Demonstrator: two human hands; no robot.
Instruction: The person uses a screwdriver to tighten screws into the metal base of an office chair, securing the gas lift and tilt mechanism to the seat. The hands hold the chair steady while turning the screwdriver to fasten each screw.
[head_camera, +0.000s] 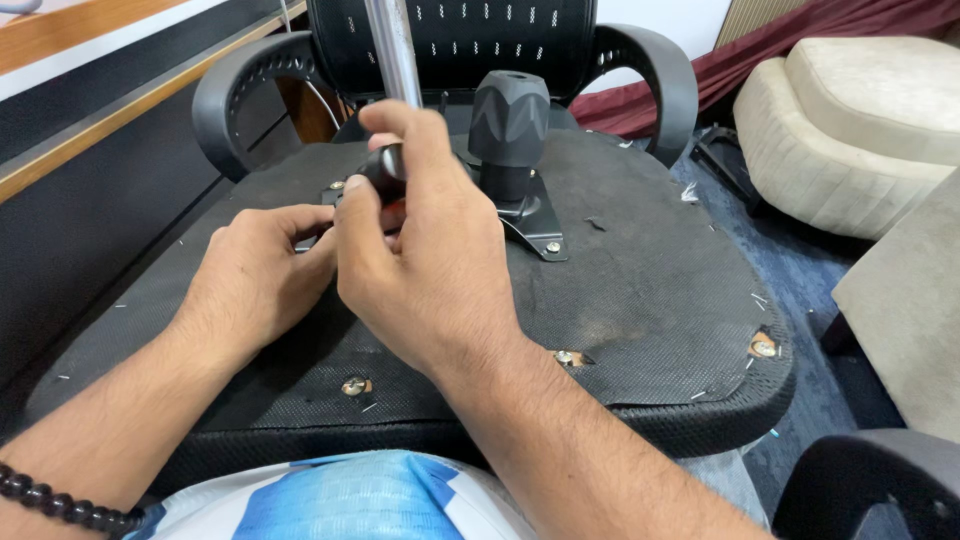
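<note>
- Head view: an office chair lies upturned, its seat underside (640, 290) facing up, with the black mechanism plate (530, 215) and ribbed column sleeve (508, 125) at the centre.
- The right hand (425, 260) has its fingers closed round a dark screwdriver handle (385, 170), tip pointing down at the plate.
- The left hand (255, 280) rests on the seat, fingers curled at the tool's tip; whether they pinch a screw I cannot tell.
- Judged step: driving a fastener at the plate's left side. Next calls for keeping the tool upright and seated in the screw head.
- Bolts (355, 385) sit along the near edge.
</note>
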